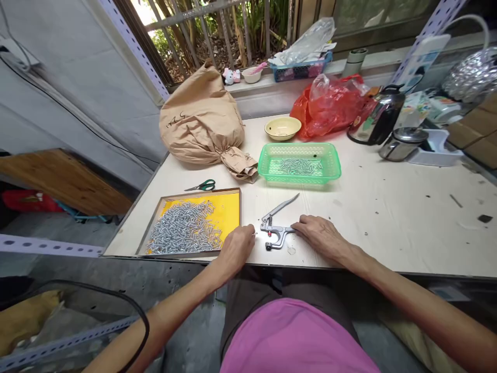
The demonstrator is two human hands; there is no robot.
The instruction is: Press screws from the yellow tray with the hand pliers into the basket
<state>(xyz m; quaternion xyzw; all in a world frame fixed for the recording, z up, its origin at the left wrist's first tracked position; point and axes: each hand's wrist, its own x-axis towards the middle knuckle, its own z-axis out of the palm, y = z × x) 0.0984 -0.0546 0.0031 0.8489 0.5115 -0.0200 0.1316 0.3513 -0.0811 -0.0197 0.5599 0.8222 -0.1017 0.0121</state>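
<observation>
A metal plier-like hand press (276,224) lies on the white table (388,217) near its front edge, its upper handle pointing away to the right. My right hand (320,236) rests on the tool's lower handle, fingers curled over it. My left hand (236,247) sits just left of the tool's head, fingers pinched on a tiny metal piece I can barely see. To its left is a wooden-framed yellow tray (229,207) with a heap of small silvery screws (186,228).
A green plastic basket (298,163) with more screws stands behind the tool. Green-handled scissors (202,185), a tied brown sack (202,122), a yellow bowl (282,128), a red plastic bag (330,106), a kettle (376,120) and a steel pot (402,142) lie farther back.
</observation>
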